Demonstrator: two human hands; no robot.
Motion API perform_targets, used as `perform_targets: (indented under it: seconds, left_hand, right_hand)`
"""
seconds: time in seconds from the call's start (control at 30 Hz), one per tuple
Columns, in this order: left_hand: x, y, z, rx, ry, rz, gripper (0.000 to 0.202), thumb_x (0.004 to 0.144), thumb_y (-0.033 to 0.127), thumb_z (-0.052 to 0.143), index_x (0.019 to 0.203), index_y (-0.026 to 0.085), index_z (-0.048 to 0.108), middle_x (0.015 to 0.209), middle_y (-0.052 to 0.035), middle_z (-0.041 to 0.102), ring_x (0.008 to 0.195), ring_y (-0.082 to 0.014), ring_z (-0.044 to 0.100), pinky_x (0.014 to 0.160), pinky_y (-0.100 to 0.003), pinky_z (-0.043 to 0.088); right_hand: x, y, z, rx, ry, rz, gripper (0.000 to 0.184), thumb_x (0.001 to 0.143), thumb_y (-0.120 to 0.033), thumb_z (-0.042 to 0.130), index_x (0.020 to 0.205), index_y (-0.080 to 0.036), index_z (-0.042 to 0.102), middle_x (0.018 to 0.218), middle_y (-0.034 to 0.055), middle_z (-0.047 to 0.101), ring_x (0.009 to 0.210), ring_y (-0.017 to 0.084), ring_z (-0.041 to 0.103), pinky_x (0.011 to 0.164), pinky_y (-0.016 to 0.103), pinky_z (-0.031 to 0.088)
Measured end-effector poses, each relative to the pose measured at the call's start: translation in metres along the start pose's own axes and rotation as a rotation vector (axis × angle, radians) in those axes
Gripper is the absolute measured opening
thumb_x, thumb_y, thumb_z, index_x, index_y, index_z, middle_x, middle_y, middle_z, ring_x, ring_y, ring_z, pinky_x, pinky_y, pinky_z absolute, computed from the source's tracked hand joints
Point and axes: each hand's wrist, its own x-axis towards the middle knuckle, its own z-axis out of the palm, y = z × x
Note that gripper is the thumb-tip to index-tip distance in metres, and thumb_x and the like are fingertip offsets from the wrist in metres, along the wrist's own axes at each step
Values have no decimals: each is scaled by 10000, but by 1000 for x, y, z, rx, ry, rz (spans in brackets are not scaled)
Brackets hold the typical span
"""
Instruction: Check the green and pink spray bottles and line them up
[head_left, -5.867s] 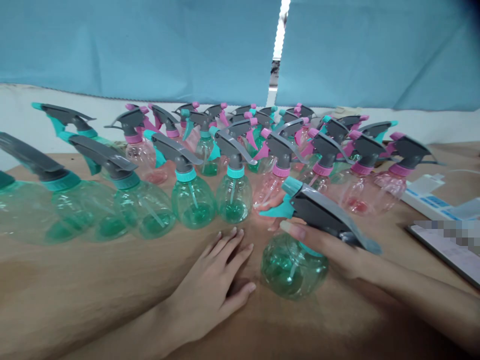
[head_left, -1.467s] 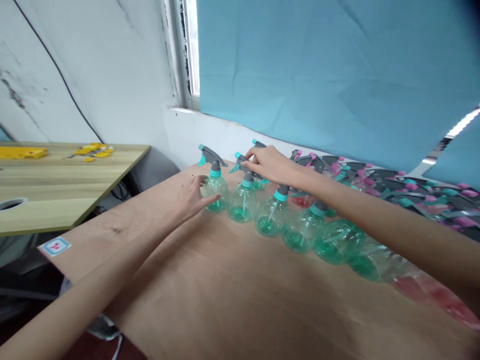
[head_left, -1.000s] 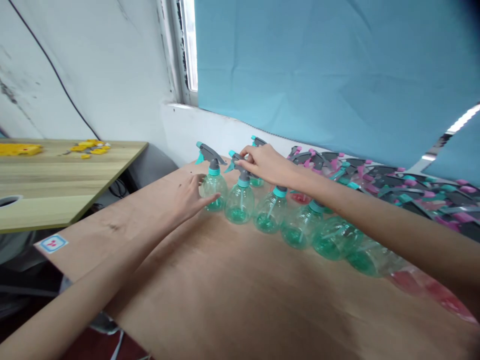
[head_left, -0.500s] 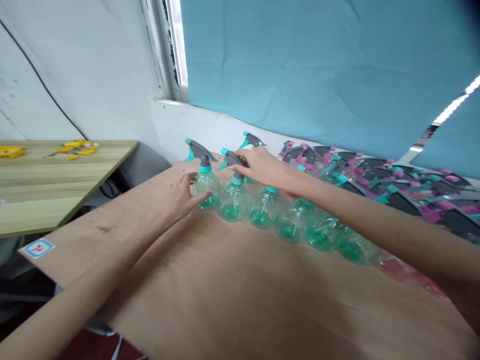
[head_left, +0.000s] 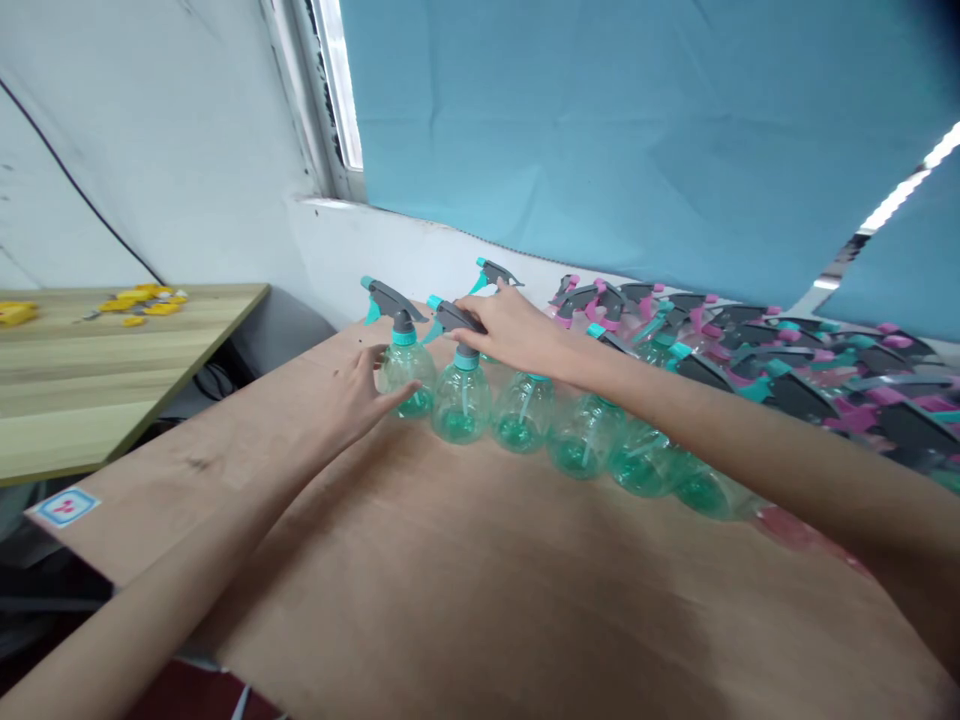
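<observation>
My left hand is curled around the body of the leftmost spray bottle, thumb across its front and fingers at its far left side. That bottle is clear green with a grey and teal trigger head, upright on the wooden table. My right hand grips the grey trigger head of the second spray bottle, thumb and fingers pinching it from the right. More green bottles stand in a row to the right, partly under my right forearm. Behind my right hand shows another teal trigger head.
Many bottles with grey, pink and teal trigger heads crowd the table's back right. Reddish bottles lie beneath my right forearm. At the left, a second table bears yellow parts. A blue sheet hangs behind.
The view has shifted slightly, so the scene sits a little further left. Both hands keep their places on the same two bottles.
</observation>
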Motion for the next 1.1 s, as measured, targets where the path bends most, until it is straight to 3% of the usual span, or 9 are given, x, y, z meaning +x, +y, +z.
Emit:
perform_targets:
  seconds: [0.2, 0.37, 0.43, 0.5, 0.57, 0.77, 0.87, 1.0, 1.1]
  left_hand:
    - [-8, 1, -8, 21, 23, -22, 775, 766, 649, 565, 1327, 141, 395, 1246, -158, 567, 1182, -344, 509, 937, -455, 392]
    - [-40, 25, -29, 14, 112, -13, 655, 879, 622, 420, 1315, 133, 420, 1288, -169, 506, 1248, -338, 437, 1014, -490, 333]
    - [-61, 45, -34, -16, 106, 38, 555, 919, 595, 368, 1278, 181, 460, 1254, -119, 532, 1218, -309, 473, 1003, -455, 367]
    - [-83, 69, -32, -111, -9, 138, 492, 935, 565, 381, 1276, 218, 458, 1256, -85, 540, 1178, -308, 507, 991, -471, 387]
    - [-102, 96, -22, -187, -128, 227, 494, 921, 560, 437, 1306, 250, 418, 1304, -74, 516, 1208, -320, 482, 1004, -508, 372]
    - [-137, 178, 29, -456, -432, 359, 869, 797, 525, 673, 1457, 284, 162, 1449, -97, 396, 1310, -318, 395, 1056, -498, 338]
    - [-148, 218, 46, -464, -543, 365, 934, 725, 523, 743, 1446, 284, 200, 1434, -94, 411, 1307, -348, 390, 1031, -511, 361]
    - [-158, 259, 62, -529, -655, 395, 842, 714, 489, 766, 1382, 265, 306, 1355, -87, 487, 1223, -329, 480, 958, -478, 432]
    - [-160, 279, 73, -561, -691, 390, 813, 700, 466, 786, 1354, 266, 347, 1349, -80, 494, 1222, -329, 476, 958, -485, 424]
  right_hand:
    - [-7, -8, -12, 26, 79, -29, 218, 908, -331, 514, 885, -163, 652, 672, 14, 610, 691, 181, 565, 1026, 468, 259]
    - [-44, -23, -40, 91, 202, -73, 243, 902, -305, 534, 930, -96, 656, 640, -12, 592, 630, 139, 523, 1047, 405, 245]
    - [-68, -30, -53, 42, 230, -61, 235, 893, -306, 546, 925, -108, 668, 638, -3, 593, 677, 163, 527, 954, 378, 328]
    - [-95, -35, -64, 17, 238, -23, 228, 877, -297, 561, 944, -112, 675, 687, 22, 616, 700, 178, 536, 730, 310, 390]
    - [-124, -38, -72, 47, 194, -10, 225, 876, -279, 551, 982, -125, 676, 678, 9, 623, 607, 146, 527, 613, 273, 363]
    - [-207, -33, -85, 100, 97, 164, 217, 862, -282, 551, 938, -124, 678, 637, -10, 599, 580, 124, 539, 582, 263, 356]
    - [-245, -27, -91, 109, 126, 291, 192, 859, -280, 550, 854, -129, 668, 601, -23, 574, 530, 107, 492, 536, 263, 332]
    - [-289, -14, -100, 208, 192, 400, 210, 869, -334, 565, 874, -153, 670, 556, -52, 530, 487, 89, 445, 493, 255, 328]
    - [-318, -1, -103, 498, 172, 404, 279, 838, -384, 631, 1049, -202, 634, 816, -24, 654, 700, 114, 597, 598, 231, 443]
